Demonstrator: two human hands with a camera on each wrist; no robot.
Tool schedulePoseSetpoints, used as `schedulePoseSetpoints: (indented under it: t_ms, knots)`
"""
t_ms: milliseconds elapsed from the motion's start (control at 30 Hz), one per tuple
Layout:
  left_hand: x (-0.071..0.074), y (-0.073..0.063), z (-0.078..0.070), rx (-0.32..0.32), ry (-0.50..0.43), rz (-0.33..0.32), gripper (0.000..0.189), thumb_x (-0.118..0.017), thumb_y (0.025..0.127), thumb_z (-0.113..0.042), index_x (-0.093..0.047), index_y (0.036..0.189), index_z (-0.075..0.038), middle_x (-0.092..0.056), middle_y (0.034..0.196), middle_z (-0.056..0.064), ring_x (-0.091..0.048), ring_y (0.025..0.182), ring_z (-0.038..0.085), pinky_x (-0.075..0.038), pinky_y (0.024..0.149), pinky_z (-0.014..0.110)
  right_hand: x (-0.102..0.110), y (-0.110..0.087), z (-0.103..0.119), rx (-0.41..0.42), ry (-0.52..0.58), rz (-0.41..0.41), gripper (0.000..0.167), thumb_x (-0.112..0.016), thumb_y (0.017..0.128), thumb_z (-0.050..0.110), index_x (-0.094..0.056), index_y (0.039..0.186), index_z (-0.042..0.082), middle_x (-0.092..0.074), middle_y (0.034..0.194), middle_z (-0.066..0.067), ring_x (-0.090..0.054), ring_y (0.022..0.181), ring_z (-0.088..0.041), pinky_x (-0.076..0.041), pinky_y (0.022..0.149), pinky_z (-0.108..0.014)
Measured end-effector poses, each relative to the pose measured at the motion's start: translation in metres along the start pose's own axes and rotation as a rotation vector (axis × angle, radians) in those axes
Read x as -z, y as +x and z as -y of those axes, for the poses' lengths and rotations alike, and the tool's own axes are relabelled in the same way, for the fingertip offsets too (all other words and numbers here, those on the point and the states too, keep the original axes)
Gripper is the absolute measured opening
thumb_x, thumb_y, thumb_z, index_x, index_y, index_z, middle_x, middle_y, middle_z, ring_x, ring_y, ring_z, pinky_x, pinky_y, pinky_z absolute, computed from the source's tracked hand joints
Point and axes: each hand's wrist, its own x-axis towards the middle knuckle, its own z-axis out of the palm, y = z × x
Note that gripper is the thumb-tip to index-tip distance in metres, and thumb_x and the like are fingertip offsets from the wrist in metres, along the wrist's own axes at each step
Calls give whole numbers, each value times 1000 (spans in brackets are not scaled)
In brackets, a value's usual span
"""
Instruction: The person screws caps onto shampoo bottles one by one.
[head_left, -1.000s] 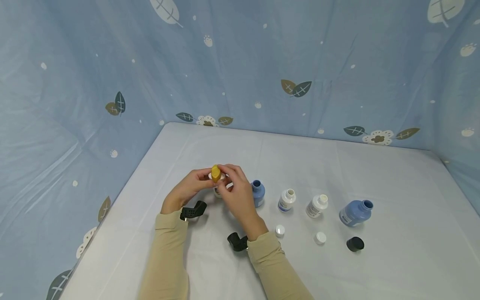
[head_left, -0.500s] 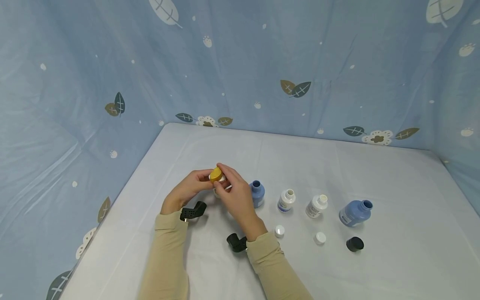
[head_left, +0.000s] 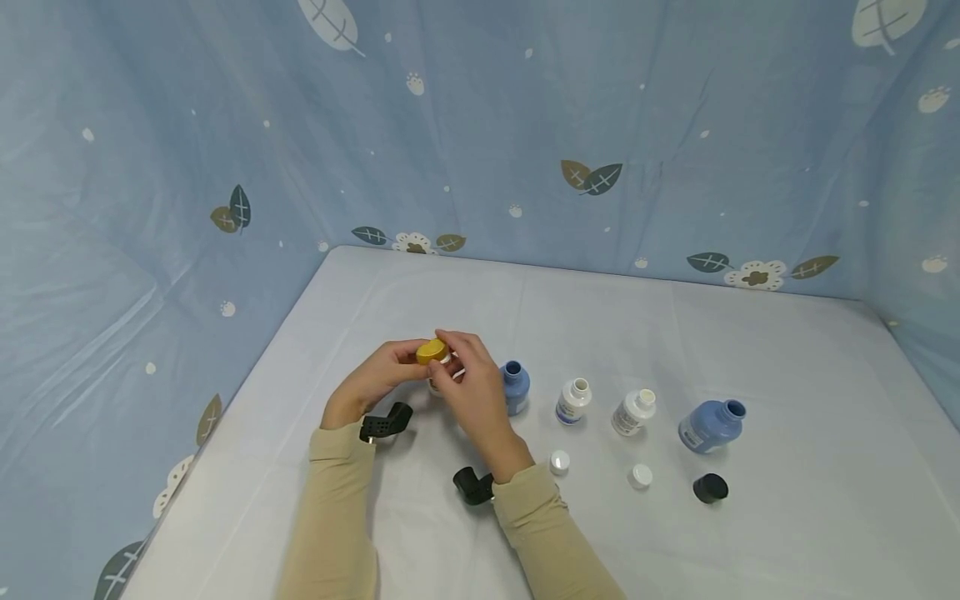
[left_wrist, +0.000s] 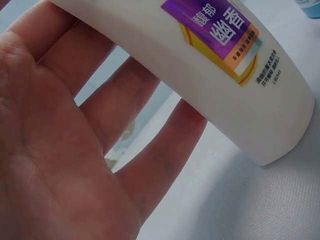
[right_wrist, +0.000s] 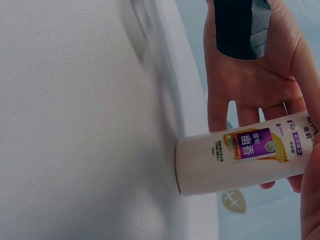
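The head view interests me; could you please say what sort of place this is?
Probably a makeshift recording booth: patterned blue fabric hangs around a white-covered table, and the black wrist-worn devices look like cameras.

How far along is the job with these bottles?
Apparently done: two blue bottles and two white bottles are uncapped, with three loose caps nearby. In hand: the left hand grips the purple-labelled bottle; the right hand pinches its yellow cap. Remaining, probably: taking that cap off.
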Motion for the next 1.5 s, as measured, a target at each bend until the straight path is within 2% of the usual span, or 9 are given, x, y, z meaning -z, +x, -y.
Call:
schedulePoseSetpoints:
  t_ms: [167, 567, 800, 933, 1067, 1233, 1333, 1433, 1500]
  knots:
    - [1, -1, 0, 14, 10, -4, 43, -66, 81, -19, -55, 117, 2, -58, 110, 10, -52, 97, 21, -42, 84, 33, 0, 0, 0, -7, 1, -8, 34, -61, 84, 15, -58, 117, 13, -52, 110, 2, -51, 71, -6, -46, 61, -18]
    - [2, -1, -1, 28, -7, 24, 42, -64, 83, -16, -52, 120, 2, -57, 112, 10, -53, 99, 21, -42, 85, 33, 0, 0, 1, -27, -13, 5, 32, -62, 84, 19, -58, 115, 15, -50, 109, 3, -49, 69, -6, -45, 60, -19]
    - [0, -4, -6, 35, 5, 43, 46, -65, 82, -21, -52, 121, 0, -56, 114, 9, -52, 99, 21, -41, 84, 34, 3, 0, 6, 38, -53, -2, 36, -62, 84, 26, -57, 118, 16, -47, 117, 3, -40, 60, -3, -38, 50, -19]
    - [1, -5, -6, 3, -16, 81, 46, -61, 85, -15, -47, 126, -1, -55, 115, 11, -53, 98, 24, -40, 86, 45, 7, 2, 12, 66, -5, -15, 36, -61, 85, 24, -56, 119, 16, -45, 120, 3, -45, 61, -4, -41, 51, -18]
    - [2, -4, -7, -20, -4, 108, 47, -59, 87, -15, -43, 131, -9, -52, 118, 12, -52, 99, 28, -36, 88, 54, 14, 5, 20, 81, 48, -34, 33, -59, 85, 19, -56, 117, 14, -45, 119, 2, -50, 67, -6, -46, 56, -20]
    - [2, -5, -14, -40, 33, 54, 44, -57, 88, -21, -45, 131, -19, -48, 126, 8, -49, 109, 24, -33, 94, 48, 23, 7, 31, 106, 74, -72, 29, -57, 87, 18, -58, 115, 13, -47, 117, 2, -51, 70, -8, -47, 59, -25]
    - [-2, -9, -28, -87, 51, -9, 41, -52, 91, -19, -44, 131, -19, -49, 126, 7, -46, 114, 21, -28, 97, 47, 30, 9, 35, 101, 99, -78, 28, -55, 89, 22, -58, 115, 14, -47, 116, 4, -52, 72, -8, -47, 60, -26]
    - [-9, -14, -47, -146, 89, -82, 36, -47, 94, -18, -46, 129, -17, -53, 120, 8, -46, 114, 23, -27, 97, 48, 44, 12, 37, 26, 215, -66, 27, -53, 90, 24, -57, 116, 16, -48, 115, 5, -55, 73, -12, -48, 59, -29]
    - [-14, -16, -58, -172, 105, -141, 32, -45, 94, -19, -49, 126, -17, -55, 117, 8, -48, 112, 23, -27, 97, 47, 56, 15, 37, -59, 316, -62, 26, -52, 90, 26, -56, 115, 18, -51, 113, 5, -56, 74, -17, -48, 58, -30]
